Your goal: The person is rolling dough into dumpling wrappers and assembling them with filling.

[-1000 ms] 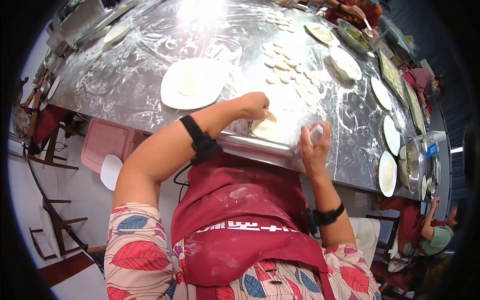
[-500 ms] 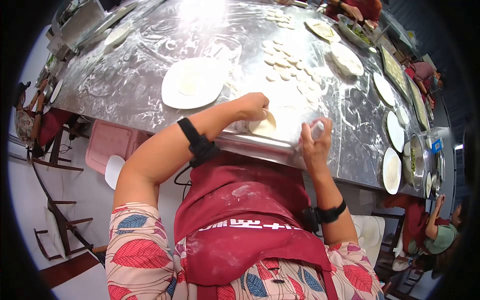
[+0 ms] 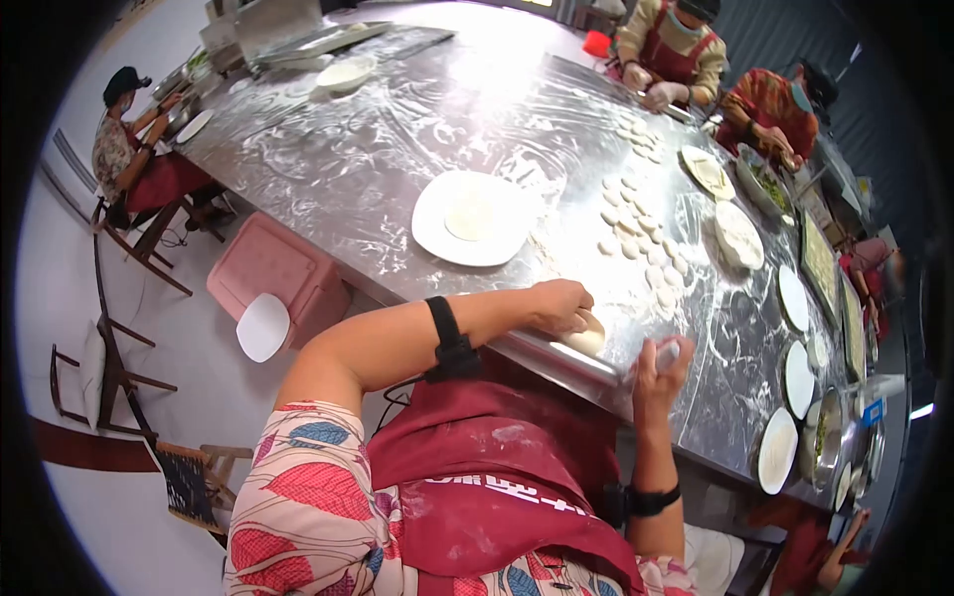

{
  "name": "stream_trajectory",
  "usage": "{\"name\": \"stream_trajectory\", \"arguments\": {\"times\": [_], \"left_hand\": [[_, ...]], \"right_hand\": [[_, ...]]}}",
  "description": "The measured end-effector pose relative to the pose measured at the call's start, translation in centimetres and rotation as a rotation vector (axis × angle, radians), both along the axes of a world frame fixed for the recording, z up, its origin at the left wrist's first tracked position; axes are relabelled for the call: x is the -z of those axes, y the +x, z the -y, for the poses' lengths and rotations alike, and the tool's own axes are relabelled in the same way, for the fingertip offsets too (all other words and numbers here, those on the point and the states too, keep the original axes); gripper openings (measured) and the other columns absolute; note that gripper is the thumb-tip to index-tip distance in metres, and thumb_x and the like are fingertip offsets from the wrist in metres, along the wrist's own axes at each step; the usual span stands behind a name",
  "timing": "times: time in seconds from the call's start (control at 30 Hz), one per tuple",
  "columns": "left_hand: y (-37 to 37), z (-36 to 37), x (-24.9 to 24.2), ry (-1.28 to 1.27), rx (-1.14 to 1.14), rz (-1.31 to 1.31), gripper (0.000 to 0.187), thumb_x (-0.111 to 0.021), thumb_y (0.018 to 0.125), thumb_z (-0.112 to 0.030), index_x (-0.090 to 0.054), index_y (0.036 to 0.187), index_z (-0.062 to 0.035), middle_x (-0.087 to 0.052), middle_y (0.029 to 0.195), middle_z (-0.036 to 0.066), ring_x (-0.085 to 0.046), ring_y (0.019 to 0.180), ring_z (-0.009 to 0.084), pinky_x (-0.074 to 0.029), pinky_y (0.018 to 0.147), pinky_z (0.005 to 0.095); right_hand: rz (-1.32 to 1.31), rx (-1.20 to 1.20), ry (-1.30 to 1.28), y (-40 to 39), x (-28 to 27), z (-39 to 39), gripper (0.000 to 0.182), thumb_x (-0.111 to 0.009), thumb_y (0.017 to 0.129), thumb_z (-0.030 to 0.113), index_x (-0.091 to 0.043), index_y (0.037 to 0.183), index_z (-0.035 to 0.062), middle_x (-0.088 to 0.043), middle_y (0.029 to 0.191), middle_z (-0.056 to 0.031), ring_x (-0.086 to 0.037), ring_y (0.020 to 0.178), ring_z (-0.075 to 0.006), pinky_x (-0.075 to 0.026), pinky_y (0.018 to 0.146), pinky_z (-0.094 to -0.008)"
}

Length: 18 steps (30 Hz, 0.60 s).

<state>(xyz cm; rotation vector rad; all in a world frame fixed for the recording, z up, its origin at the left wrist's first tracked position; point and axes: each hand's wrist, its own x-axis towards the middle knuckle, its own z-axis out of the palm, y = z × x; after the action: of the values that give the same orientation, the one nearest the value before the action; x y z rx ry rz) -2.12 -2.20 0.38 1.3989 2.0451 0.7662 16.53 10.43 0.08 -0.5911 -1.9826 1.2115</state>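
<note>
My left hand [image 3: 561,306] pinches the edge of a round dough wrapper [image 3: 586,339] near the table's front edge. Just right of it, my right hand [image 3: 660,375] is wrapped around a short, pale rolling pin [image 3: 670,352]; only its end shows, and it is held apart from the wrapper. A white plate [image 3: 434,230] lies beyond my left forearm, with a flat rolled wrapper [image 3: 475,216] on it. Several small flattened dough pieces [image 3: 631,246] are scattered on the floured surface ahead of my hands.
The metal table [image 3: 328,189] is dusted with flour. White plates [image 3: 799,381], a flour bowl [image 3: 737,236] and bowls of green filling [image 3: 823,437] line the right. Two people work at the far side, another sits at left. A pink bin [image 3: 260,273] stands below the table's left edge.
My view has tilted up and turned, so the table and hands appear lower and further right. The left hand still grips the wrapper, and the right hand still holds the rolling pin.
</note>
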Motion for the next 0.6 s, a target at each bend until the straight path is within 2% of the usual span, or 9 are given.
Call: {"name": "stream_trajectory", "arguments": {"times": [0.03,0.13,0.2,0.3,0.37,0.4,0.47,0.57,0.6], "left_hand": [[-0.4,0.3,0.2,0.048,0.026,0.140,0.025,-0.060,0.073,-0.021,-0.061,0.089,-0.0011,-0.063,0.080,0.016,-0.059,0.077,0.0227,-0.045,0.070,0.0341],[-2.7,2.1,-2.0,0.014,0.026,0.195,0.026,-0.060,0.074,-0.019,-0.060,0.092,-0.0006,-0.062,0.081,0.013,-0.058,0.079,0.0191,-0.045,0.070,0.0331],[-5.5,4.1,-3.5,0.083,-0.086,0.279,0.028,-0.061,0.074,-0.018,-0.060,0.097,-0.0017,-0.062,0.087,0.011,-0.057,0.083,0.0195,-0.046,0.072,0.0332],[-11.7,7.3,-5.2,0.017,-0.233,-0.004,0.033,-0.063,0.081,-0.025,-0.059,0.102,0.0004,-0.061,0.098,0.014,-0.057,0.091,0.0223,-0.045,0.080,0.0327],[-15.6,8.5,-5.4,-0.067,-0.450,-0.178,0.028,-0.063,0.081,-0.021,-0.062,0.098,0.0012,-0.064,0.092,0.013,-0.059,0.085,0.0221,-0.047,0.075,0.0331],[-15.9,9.0,-5.7,0.049,-0.573,-0.235,0.025,-0.062,0.081,-0.019,-0.062,0.094,0.0024,-0.064,0.089,0.014,-0.060,0.083,0.0223,-0.048,0.073,0.0336],[-16.5,8.7,-5.7,0.016,-0.605,-0.213,0.026,-0.062,0.081,-0.018,-0.061,0.096,0.0036,-0.064,0.092,0.016,-0.061,0.086,0.0232,-0.048,0.075,0.0337],[-15.5,4.8,-5.4,-0.065,-0.469,-0.310,0.027,-0.062,0.080,-0.018,-0.061,0.099,0.0028,-0.064,0.097,0.018,-0.061,0.091,0.0266,-0.048,0.078,0.0344],[-14.3,3.1,-5.4,-0.108,-0.415,-0.369,0.033,-0.061,0.081,-0.018,-0.058,0.109,0.0005,-0.061,0.107,0.021,-0.059,0.098,0.0309,-0.046,0.084,0.0365]], "right_hand": [[-0.035,-0.018,0.002,0.6,0.4,0.4,0.022,-0.057,0.086,0.004,-0.041,0.100,0.0059,-0.049,0.074,-0.0052,-0.052,0.055,-0.0109,-0.044,0.046,-0.0250],[-0.112,-0.044,-0.002,1.4,1.1,1.0,0.022,-0.057,0.086,0.003,-0.039,0.098,0.0078,-0.048,0.073,-0.0042,-0.050,0.052,-0.0095,-0.042,0.045,-0.0234],[-0.131,-0.052,-0.004,1.5,0.7,1.3,0.023,-0.058,0.085,0.002,-0.040,0.098,0.0074,-0.049,0.073,-0.0048,-0.051,0.052,-0.0095,-0.043,0.045,-0.0234],[-0.114,-0.061,-0.036,1.4,0.1,1.5,0.022,-0.057,0.086,0.002,-0.040,0.098,0.0074,-0.049,0.073,-0.0046,-0.051,0.052,-0.0095,-0.042,0.045,-0.0230],[-0.113,-0.058,-0.030,1.4,0.4,1.2,0.022,-0.058,0.085,0.002,-0.041,0.098,0.0068,-0.050,0.072,-0.0047,-0.051,0.052,-0.0094,-0.042,0.045,-0.0231],[-0.112,-0.056,-0.028,1.4,0.5,1.1,0.022,-0.058,0.085,0.002,-0.041,0.098,0.0065,-0.050,0.071,-0.0048,-0.051,0.052,-0.0093,-0.042,0.046,-0.0232],[-0.123,-0.049,0.045,1.4,0.7,1.0,0.023,-0.059,0.083,0.001,-0.043,0.098,0.0059,-0.051,0.071,-0.0048,-0.051,0.053,-0.0094,-0.042,0.046,-0.0231],[-0.141,-0.052,0.139,1.4,1.1,0.4,0.023,-0.059,0.083,0.001,-0.043,0.098,0.0057,-0.050,0.073,-0.0052,-0.052,0.052,-0.0098,-0.043,0.045,-0.0232],[-0.144,-0.053,0.170,1.3,1.3,0.2,0.023,-0.059,0.084,0.000,-0.043,0.098,0.0057,-0.050,0.074,-0.0054,-0.053,0.051,-0.0100,-0.044,0.044,-0.0232]]}}
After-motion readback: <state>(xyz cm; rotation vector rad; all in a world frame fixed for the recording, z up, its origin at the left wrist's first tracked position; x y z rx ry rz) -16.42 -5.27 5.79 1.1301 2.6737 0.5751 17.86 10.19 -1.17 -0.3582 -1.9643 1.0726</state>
